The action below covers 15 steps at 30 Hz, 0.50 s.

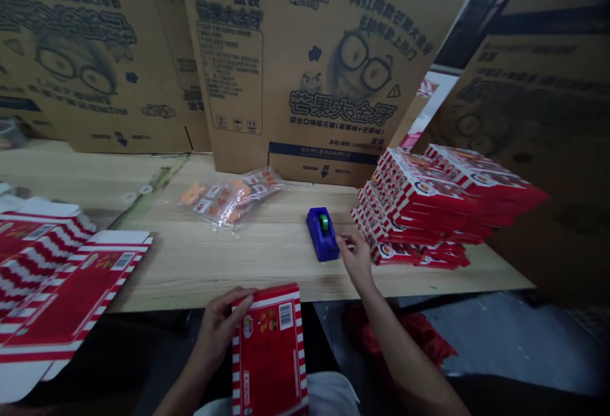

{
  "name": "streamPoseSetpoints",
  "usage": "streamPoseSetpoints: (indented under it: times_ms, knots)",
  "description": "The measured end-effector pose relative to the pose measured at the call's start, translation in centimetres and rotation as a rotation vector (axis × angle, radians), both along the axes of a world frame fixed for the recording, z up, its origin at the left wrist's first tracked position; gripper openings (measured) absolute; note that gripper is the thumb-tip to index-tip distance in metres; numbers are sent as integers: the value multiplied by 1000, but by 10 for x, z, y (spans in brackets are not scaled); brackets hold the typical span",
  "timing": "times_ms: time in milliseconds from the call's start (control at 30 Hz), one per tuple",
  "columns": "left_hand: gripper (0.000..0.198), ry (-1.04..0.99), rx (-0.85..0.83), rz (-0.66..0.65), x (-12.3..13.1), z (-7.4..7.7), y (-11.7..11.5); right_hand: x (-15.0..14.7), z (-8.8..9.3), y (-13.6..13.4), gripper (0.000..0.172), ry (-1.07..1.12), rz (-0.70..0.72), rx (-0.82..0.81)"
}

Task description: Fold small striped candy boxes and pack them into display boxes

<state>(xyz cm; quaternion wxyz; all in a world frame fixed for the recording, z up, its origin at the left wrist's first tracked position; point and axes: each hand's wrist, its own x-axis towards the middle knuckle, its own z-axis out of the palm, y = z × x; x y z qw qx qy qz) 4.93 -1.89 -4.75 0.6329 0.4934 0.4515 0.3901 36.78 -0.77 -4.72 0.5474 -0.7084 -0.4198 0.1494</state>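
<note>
My left hand (220,324) grips the top left corner of a red and white striped carton (269,349) held upright over my lap, just below the table's front edge. My right hand (355,257) reaches onto the wooden table (229,263) beside a blue tape dispenser (323,233) with a green roll. Its fingers are pinched together at the dispenser's near end; what they pinch is too small to make out. A stack of folded red and white cartons (429,206) lies just right of that hand.
Flat unfolded red and white cartons (61,289) overhang the table's left front. Clear bags of orange items (231,199) lie mid-table. Large printed cardboard boxes (305,67) stand along the back and at the right. Something red (410,333) lies on the floor below.
</note>
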Motion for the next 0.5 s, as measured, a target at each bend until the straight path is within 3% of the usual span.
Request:
streamPoseSetpoints:
  times_ms: [100, 267, 433, 500]
  knots:
    - [30, 4, 46, -32, 1, -2, 1, 13, -16, 7, 31, 49, 28, -70]
    - [31, -33, 3, -76, -4, -9, 1, -1, -29, 17, 32, 123, -52, 4]
    - [33, -45, -37, -19, -6, -12, 1, -15, -36, 0, 39, 201, -109, 97]
    - [35, -50, -52, 10, -4, -13, 0, -19, -43, -12, 40, 213, -45, 102]
